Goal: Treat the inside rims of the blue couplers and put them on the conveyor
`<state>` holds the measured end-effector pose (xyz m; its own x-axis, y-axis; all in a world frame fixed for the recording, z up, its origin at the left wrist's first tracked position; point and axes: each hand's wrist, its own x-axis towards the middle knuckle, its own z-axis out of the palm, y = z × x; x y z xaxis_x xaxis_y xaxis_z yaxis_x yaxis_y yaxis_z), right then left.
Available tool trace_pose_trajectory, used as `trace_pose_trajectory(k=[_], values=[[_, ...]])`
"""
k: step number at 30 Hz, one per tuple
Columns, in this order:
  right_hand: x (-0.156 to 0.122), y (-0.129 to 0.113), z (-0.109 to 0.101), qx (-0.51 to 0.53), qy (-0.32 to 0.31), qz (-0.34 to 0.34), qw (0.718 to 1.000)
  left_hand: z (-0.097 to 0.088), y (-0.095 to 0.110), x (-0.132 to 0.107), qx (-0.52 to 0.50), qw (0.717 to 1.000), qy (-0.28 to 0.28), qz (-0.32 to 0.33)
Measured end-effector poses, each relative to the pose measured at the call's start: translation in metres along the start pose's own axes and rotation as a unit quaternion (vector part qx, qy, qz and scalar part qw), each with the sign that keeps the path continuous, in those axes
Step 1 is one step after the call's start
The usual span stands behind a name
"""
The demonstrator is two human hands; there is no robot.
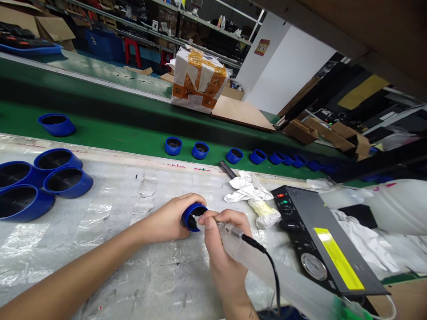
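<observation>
My left hand [170, 218] is wrapped around a small blue ring-shaped cap [191, 216], tilted so its opening faces my right hand. My right hand [222, 233] is closed on a translucent dispensing syringe [240, 246] with a black cable at its back, held like a pen. The syringe tip sits at the inside rim of the cap. Both hands rest low over the plastic-covered worktable [133, 249].
Several large blue rings [68, 181] lie at the left. A row of small blue caps [200, 150] stands on the green conveyor belt [110, 133]. A black dispenser controller [316, 242] sits at the right, crumpled white rags [248, 189] beside it. A taped box [196, 80] is behind.
</observation>
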<state>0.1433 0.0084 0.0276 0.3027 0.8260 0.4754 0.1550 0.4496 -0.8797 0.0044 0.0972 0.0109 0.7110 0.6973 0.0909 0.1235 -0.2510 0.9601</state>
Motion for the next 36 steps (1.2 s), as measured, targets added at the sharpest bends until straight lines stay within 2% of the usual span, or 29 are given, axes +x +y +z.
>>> trace_pose_trajectory(k=[6, 17, 36], values=[[0.01, 0.003, 0.0, 0.013, 0.013, -0.039, 0.999, -0.001, 0.002, 0.0, -0.01, 1.0, -0.006, -0.008], [0.013, 0.007, -0.007, 0.005, 0.046, -0.045, 0.998, -0.001, 0.003, -0.001, -0.007, 1.0, -0.012, -0.021], [0.004, 0.006, -0.017, -0.026, 0.105, -0.004, 0.994, 0.0, 0.002, 0.001, 0.016, 1.0, -0.003, -0.015]])
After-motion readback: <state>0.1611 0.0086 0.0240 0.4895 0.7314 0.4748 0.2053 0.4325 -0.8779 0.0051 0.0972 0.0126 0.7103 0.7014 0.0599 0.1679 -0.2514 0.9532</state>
